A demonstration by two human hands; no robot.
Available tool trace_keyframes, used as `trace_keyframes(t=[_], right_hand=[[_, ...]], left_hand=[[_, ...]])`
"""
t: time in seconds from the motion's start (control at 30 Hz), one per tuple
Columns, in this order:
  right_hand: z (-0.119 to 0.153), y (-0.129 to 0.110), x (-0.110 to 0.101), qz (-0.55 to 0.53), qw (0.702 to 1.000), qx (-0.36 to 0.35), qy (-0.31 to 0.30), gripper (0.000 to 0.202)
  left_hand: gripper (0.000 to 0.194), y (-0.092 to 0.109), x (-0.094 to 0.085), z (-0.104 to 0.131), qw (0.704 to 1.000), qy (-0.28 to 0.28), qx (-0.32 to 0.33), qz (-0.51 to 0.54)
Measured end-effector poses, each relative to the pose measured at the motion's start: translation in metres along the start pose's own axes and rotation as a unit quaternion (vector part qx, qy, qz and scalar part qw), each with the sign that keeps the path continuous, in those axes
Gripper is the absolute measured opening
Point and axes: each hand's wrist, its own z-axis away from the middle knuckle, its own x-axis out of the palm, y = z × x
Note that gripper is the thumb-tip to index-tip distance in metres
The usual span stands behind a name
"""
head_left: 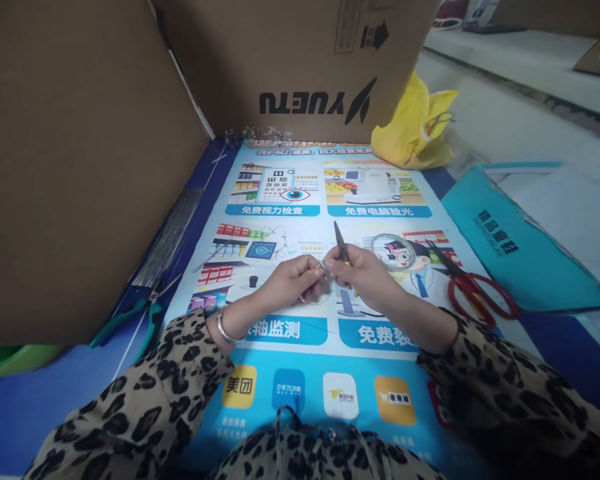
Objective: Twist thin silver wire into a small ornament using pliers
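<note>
Near the middle of the printed sheet, my left hand (297,279) is closed in a pinch on a fine wire-like strand (322,267). Facing it, my right hand (363,272) pinches at the same spot, its fingertips almost touching the left ones. A pointed tool with a dark blade (339,241) is held in my right hand too, its tip aimed away from me. The fingers hide most of its handle, so its exact kind is unclear. Looped thin wire (293,247) lies just beyond my left hand. A round clear dish (393,251) sits beyond my right hand.
Scissors with red handles (483,300) lie on the right. At the left are pliers with teal handles (150,313) and a bundle of straight wires (170,240). Cardboard (300,60) walls the back and left. A yellow bag (413,130) and a turquoise box piece (525,247) stand right.
</note>
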Motion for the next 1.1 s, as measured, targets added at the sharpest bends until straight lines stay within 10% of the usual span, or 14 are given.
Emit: trace_keyframes(t=[0.6, 1.1], right_hand=[[0.0016, -0.0016, 0.0, 0.155, 0.986, -0.054, -0.006, 0.012], [0.0029, 0.001, 0.0008, 0.173, 0.984, -0.037, 0.005, 0.013]], left_hand=[[0.027, -0.0016, -0.0061, -0.0022, 0.975, 0.184, 0.047, -0.114], [0.027, 0.0007, -0.006, -0.0012, 0.991, 0.088, 0.012, -0.105]])
